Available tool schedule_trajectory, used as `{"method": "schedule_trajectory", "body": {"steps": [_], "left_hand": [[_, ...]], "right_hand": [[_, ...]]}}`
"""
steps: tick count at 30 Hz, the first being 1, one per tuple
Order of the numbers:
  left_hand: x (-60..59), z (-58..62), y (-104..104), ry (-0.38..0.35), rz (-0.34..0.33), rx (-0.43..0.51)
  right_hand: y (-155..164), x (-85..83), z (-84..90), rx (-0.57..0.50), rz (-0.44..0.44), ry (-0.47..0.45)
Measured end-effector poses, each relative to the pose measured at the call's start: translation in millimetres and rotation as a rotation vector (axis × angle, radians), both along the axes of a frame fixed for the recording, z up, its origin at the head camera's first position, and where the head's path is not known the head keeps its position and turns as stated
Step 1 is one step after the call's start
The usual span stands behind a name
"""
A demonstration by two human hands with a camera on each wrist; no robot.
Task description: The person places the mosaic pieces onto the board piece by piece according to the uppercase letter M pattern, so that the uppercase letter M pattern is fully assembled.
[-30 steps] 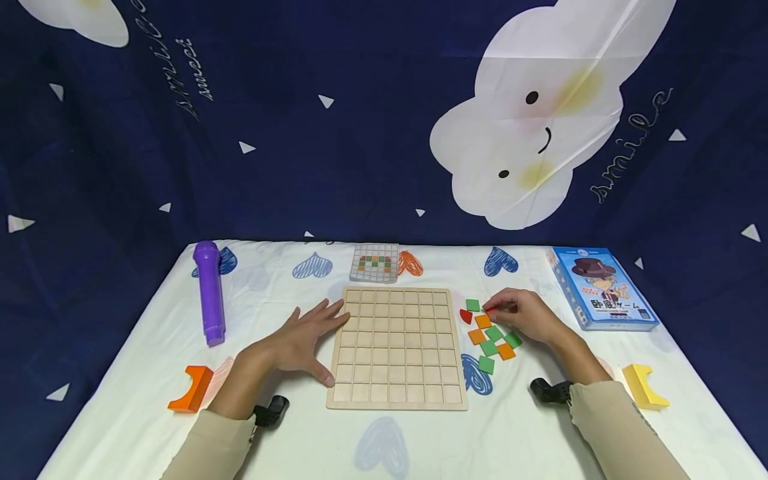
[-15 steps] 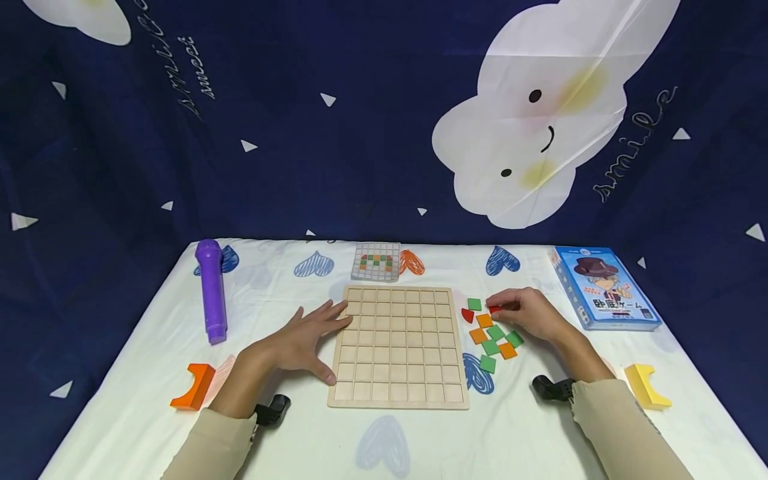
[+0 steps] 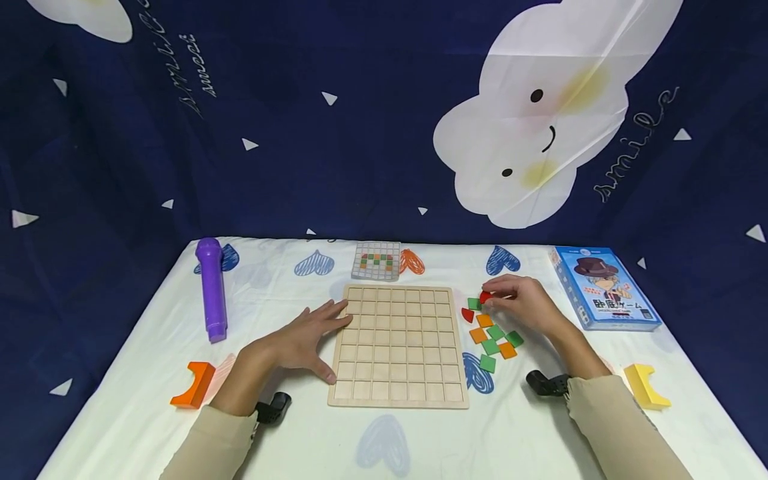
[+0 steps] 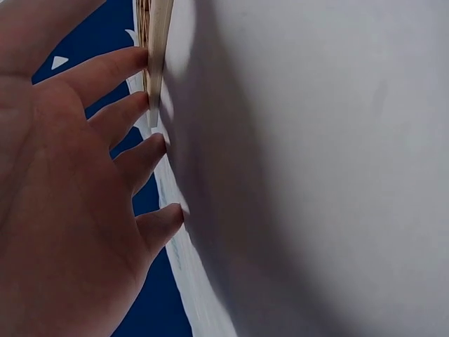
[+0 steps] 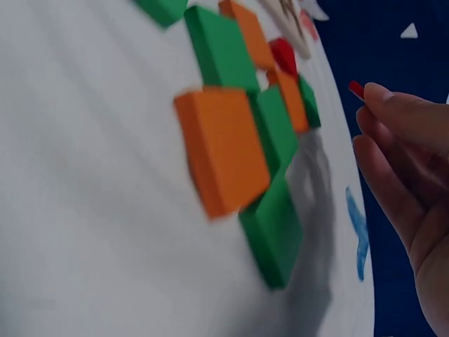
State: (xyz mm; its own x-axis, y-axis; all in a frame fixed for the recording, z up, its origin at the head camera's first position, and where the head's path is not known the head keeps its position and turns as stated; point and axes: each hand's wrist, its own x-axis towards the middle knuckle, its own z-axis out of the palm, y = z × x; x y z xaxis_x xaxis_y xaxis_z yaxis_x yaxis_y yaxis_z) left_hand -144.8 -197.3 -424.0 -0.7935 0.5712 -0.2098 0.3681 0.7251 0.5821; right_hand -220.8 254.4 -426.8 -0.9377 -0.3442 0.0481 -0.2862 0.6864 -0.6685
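Note:
My right hand (image 3: 523,303) pinches a small red tile (image 3: 485,298) between thumb and fingertips, raised over the far end of a cluster of loose tiles. In the right wrist view the red tile (image 5: 357,90) shows as a thin edge. Below it lie green tiles (image 3: 495,333), orange tiles (image 3: 507,350) and another red tile (image 3: 467,315) with a curved side. My left hand (image 3: 297,339) is spread, its fingertips and thumb resting against the left edge of a wooden grid board (image 3: 399,347). The left wrist view shows those fingers (image 4: 112,74) at the board's rim.
Behind the board lies a small pattern card (image 3: 375,261) with a coloured grid. A purple microphone (image 3: 212,290) and an orange arched block (image 3: 193,385) are on the left. On the right are a blue game box (image 3: 605,289) and a yellow arched block (image 3: 646,386).
My right hand has lifted the red tile off the cluster, moving it slightly away from me and to the left. The left hand keeps its place at the board.

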Motion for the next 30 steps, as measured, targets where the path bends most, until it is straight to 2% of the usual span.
{"method": "schedule_trajectory", "body": {"steps": [9, 14, 30], "left_hand": [[-2.0, 1.9, 0.5, 0.008, -0.01, -0.013], [-1.3, 2.7, 0.5, 0.006, -0.016, -0.017], [-0.1, 0.9, -0.7, 0.007, -0.002, -0.008]], "right_hand": [[-19.7, 5.1, 3.5, -0.063, -0.011, -0.087], [-28.1, 6.2, -1.4, -0.086, -0.015, -0.089], [-50.3, 8.4, -2.4, -0.099, 0.071, -0.044]]}}
